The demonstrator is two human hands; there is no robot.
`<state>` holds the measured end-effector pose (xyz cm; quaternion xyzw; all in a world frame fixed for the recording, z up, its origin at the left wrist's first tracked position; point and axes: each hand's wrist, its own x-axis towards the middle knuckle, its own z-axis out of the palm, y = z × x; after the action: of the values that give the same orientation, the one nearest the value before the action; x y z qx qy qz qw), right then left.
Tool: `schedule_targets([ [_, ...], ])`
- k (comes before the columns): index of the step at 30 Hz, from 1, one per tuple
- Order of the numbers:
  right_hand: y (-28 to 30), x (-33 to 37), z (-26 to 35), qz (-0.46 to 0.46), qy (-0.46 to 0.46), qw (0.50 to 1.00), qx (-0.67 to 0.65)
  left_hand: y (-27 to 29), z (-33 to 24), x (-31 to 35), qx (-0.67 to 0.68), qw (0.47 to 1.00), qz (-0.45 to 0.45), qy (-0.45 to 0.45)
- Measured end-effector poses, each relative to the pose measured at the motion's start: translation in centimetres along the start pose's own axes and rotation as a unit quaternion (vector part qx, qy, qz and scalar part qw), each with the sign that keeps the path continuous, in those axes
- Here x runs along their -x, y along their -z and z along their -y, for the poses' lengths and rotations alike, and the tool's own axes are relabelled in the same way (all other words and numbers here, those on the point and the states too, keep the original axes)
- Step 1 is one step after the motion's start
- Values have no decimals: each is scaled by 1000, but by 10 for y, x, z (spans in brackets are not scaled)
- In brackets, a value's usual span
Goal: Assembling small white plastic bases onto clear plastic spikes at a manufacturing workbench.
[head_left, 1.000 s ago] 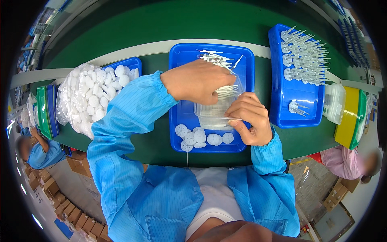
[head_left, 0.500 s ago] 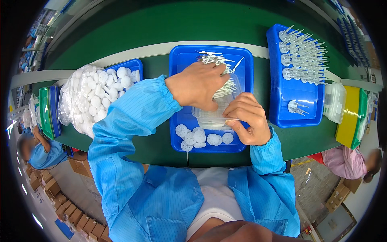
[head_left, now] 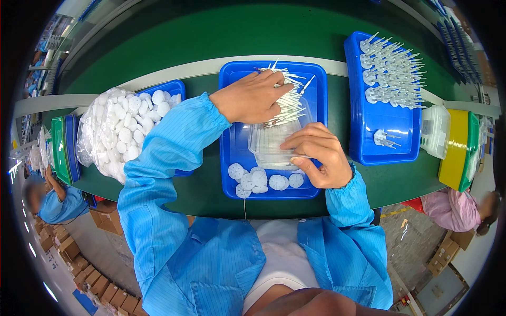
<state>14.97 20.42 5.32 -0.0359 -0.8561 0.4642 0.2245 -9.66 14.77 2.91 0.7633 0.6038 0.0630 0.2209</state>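
**Both hands in the middle blue tray, sticks and clear pouch**

My left hand sits upper centre of the frame, palm down, fingers curled over the pile of thin white sticks at the far end of the middle blue tray. It's clenched loosely on the sticks; how many it actually grips I can't tell, the hand covers them. The left forearm, in a blue sleeve, runs in diagonally from lower left and crosses the tray's left wall.

My right hand is centre frame, just right of middle, knuckles up, wrist bent inward. Thumb and fingers pinch the near right edge of a clear plastic pouch that lies flat in the tray, just below the sticks. Right forearm comes up from the lower right.

Round white discs lie in a loose row at the tray's near edge, just below the pouch, not touched by either hand.

Left of the tray: a clear bag of white discs. Right: another blue tray with white pronged pieces in its upper part. All on a green belt.
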Motion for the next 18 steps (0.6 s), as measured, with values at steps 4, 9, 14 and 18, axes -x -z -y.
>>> schedule_targets([
  [4,-1,1,1,7,3,1000,6,4,2,-1,33,999,-5,0],
  [9,0,1,1,10,4,1000,6,6,4,4,87,994,-66,32],
  [14,0,-1,2,11,5,1000,4,-1,3,2,74,984,-126,98],
  [18,0,-1,2,13,3,1000,7,1,18,-5,122,986,-95,61],
])
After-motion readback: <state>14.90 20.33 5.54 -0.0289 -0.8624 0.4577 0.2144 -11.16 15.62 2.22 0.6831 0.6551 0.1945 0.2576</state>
